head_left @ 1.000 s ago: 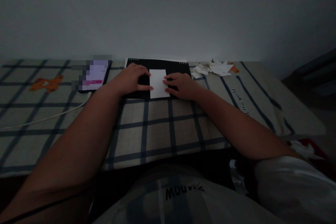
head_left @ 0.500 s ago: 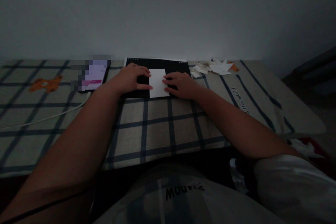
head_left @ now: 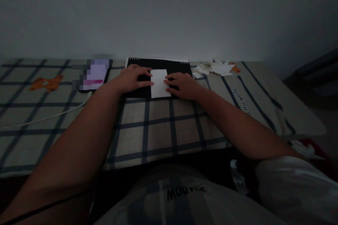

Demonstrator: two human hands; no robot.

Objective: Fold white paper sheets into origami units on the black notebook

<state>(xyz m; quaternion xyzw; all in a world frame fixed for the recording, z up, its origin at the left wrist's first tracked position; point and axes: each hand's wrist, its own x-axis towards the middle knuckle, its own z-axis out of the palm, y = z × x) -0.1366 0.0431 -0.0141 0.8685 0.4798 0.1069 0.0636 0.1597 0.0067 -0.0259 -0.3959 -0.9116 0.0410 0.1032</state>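
Observation:
A small white sheet of paper (head_left: 159, 89) lies on a black pad or folder (head_left: 144, 93) with small white marks along its top edge. At the paper's left edge, my left hand (head_left: 133, 78) touches it with the tips of thumb and finger, which are spread apart. My right hand (head_left: 184, 85) rests at the opposite edge, several fingertips on the sheet and the fingers apart. Neither hand has its fingers wrapped round the paper. To the right of the pad sits a small pile of folded white paper pieces (head_left: 221, 69).
A phone (head_left: 96, 74) with a lit, partly blurred screen lies left of the pad, a white cable (head_left: 60, 114) plugged into it. The checked tablecloth (head_left: 158, 123) carries an orange bear print (head_left: 47, 83). A grey wall (head_left: 169, 14) rises behind the table.
My left thumb has moved slightly up along the paper's left edge. The sheet and my right hand stay almost in place.

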